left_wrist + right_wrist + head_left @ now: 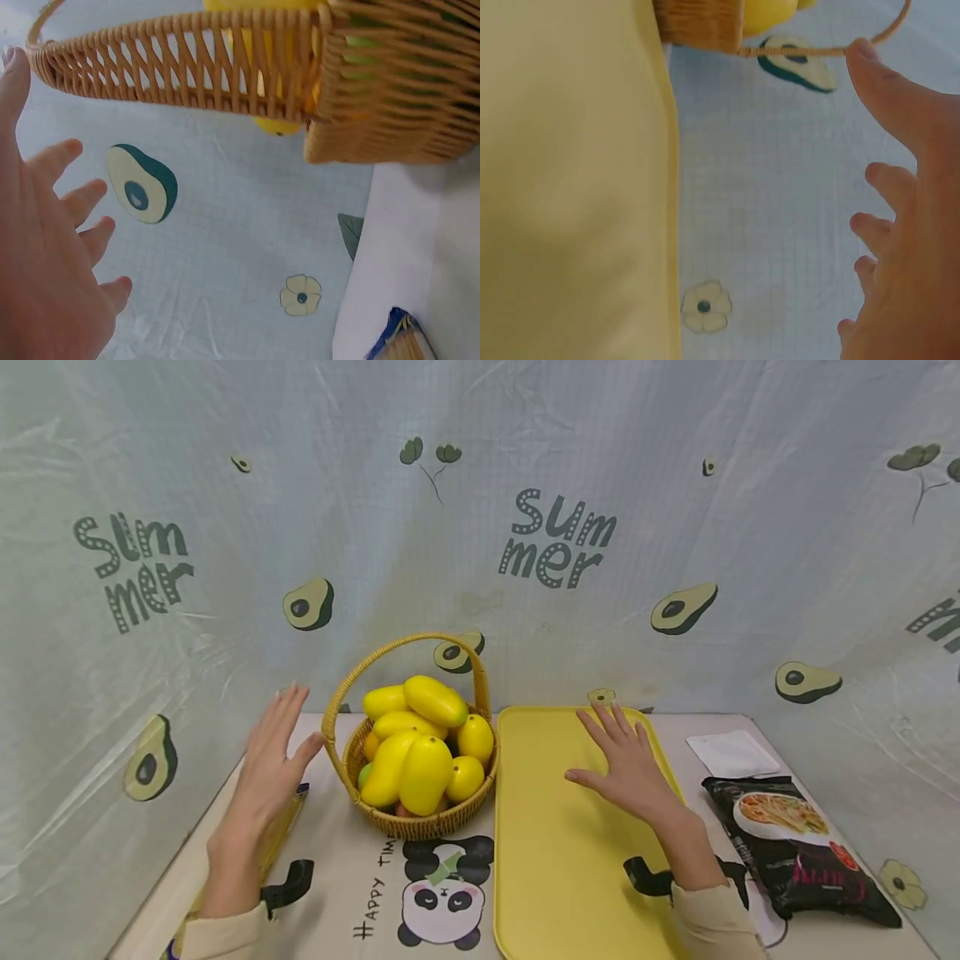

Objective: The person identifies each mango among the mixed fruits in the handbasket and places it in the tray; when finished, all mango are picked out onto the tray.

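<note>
My left hand [270, 764] is raised with straight fingers just left of the wicker basket [427, 822], its thumb near the handle in the head view. Yellow mangoes [426, 777] fill the basket in a heap, with a bit of green and orange fruit showing lower down. Over the yellow tray [547, 860] hovers my right hand [626, 764], fingers spread and nothing in them. In the left wrist view the basket [397, 90] stands beyond the hand. The right wrist view shows the tray [577, 187] below the hand, the basket farther off.
On the right side lie a black food packet [802, 852] and a white flat packet [733, 753]. A long yellow package [279, 835] lies under my left forearm. Behind the table hangs a printed plastic sheet [375, 543]. A panda print [442, 906] marks the tabletop.
</note>
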